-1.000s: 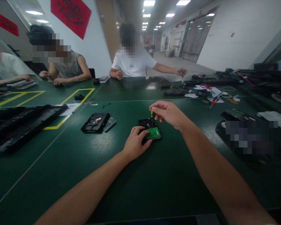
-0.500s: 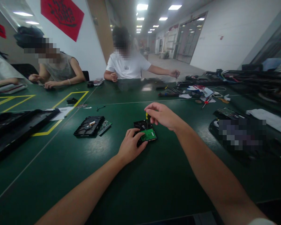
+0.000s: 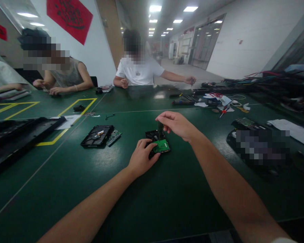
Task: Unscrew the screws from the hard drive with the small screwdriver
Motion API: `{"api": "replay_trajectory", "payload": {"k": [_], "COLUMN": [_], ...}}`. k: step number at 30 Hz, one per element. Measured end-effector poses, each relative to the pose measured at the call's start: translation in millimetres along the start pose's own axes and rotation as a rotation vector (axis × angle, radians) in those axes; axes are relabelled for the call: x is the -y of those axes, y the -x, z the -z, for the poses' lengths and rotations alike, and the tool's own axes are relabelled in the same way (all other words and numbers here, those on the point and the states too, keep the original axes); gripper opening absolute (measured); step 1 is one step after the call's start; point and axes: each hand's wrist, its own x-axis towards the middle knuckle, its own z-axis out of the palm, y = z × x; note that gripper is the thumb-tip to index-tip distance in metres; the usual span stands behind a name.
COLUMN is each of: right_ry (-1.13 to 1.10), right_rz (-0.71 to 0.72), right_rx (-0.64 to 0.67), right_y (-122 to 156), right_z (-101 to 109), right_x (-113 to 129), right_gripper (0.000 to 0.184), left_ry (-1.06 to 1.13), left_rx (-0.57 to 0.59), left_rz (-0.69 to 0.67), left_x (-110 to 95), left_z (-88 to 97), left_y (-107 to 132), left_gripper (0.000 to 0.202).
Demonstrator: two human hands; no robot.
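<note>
A black hard drive with a green circuit board [image 3: 162, 145] lies on the green table [image 3: 152, 195] in front of me. My left hand [image 3: 143, 155] grips its near left side, thumb and fingers around the edge. Above the drive, my right hand [image 3: 174, 125] pinches the handle of a screwdriver [image 3: 160, 128]. The screwdriver stands upright, its shaft pointing down to the drive beside the green board; the exact spot under the tip is too small to make out. To the left are a black plastic case [image 3: 97, 136] with small parts on it and a loose circuit board [image 3: 114, 137].
A long black housing [image 3: 20, 138] lies at the left. Cables, papers and a red screwdriver [image 3: 224, 111] are at the back right, with a dark device [image 3: 258, 145] nearer. Across the table sit a person in a white shirt [image 3: 139, 72] and another in a grey top [image 3: 68, 74].
The screwdriver handle has turned a little: its yellow part, seen earlier, now looks dark. Both hands stay in place, and the view has shifted slightly.
</note>
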Motion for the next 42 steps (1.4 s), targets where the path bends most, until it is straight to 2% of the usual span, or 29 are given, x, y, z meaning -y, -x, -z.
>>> {"api": "replay_trajectory", "payload": {"k": [3, 8, 12, 17, 22, 26, 31, 34, 38, 42], "right_ry": [0.045, 0.002, -0.027, -0.025, 0.039, -0.015, -0.049, 0.003, 0.059, -0.023], "right_rz": [0.049, -0.015, -0.020, -0.017, -0.002, -0.032, -0.056, -0.027, 0.011, -0.048], "right_rx": [0.018, 0.005, -0.002, 0.016, -0.026, -0.041, -0.016, -0.034, 0.005, -0.015], "right_y": [1.8, 3.8, 1.9, 0.6, 3.1, 3.7, 2.3, 2.3, 4.0, 3.7], "right_z": [0.3, -2.4, -2.4, -1.2, -3.6, -6.2, -5.9, -4.2, -3.5, -5.4], "right_x": [-1.3, 0.6, 1.8, 2.0, 4.2, 4.4, 4.7, 4.3, 3.3, 3.8], "right_gripper": [0.011, 0.012, 0.003, 0.016, 0.006, 0.016, 0.004, 0.008, 0.017, 0.007], "left_ry": [0.001, 0.010, 0.009, 0.010, 0.013, 0.014, 0.016, 0.014, 0.023, 0.030], "left_rx": [-0.004, -0.004, -0.004, 0.004, 0.008, 0.014, 0.017, 0.015, 0.011, 0.008], "left_rz": [0.000, 0.004, 0.001, 0.000, 0.010, 0.024, 0.012, 0.009, 0.011, 0.012], "left_x": [-0.8, -2.4, -2.0, -0.9, -1.1, -2.1, -1.4, -0.6, -0.9, -2.2], "left_z": [0.4, 2.2, 1.9, 1.0, 1.3, 2.5, 2.0, 1.0, 1.4, 2.4], "left_y": [-0.1, -0.7, -0.8, -0.4, -0.5, -0.5, 0.0, 0.4, 0.2, -0.3], "left_gripper": [0.036, 0.036, 0.037, 0.038, 0.037, 0.038, 0.038, 0.039, 0.038, 0.038]}}
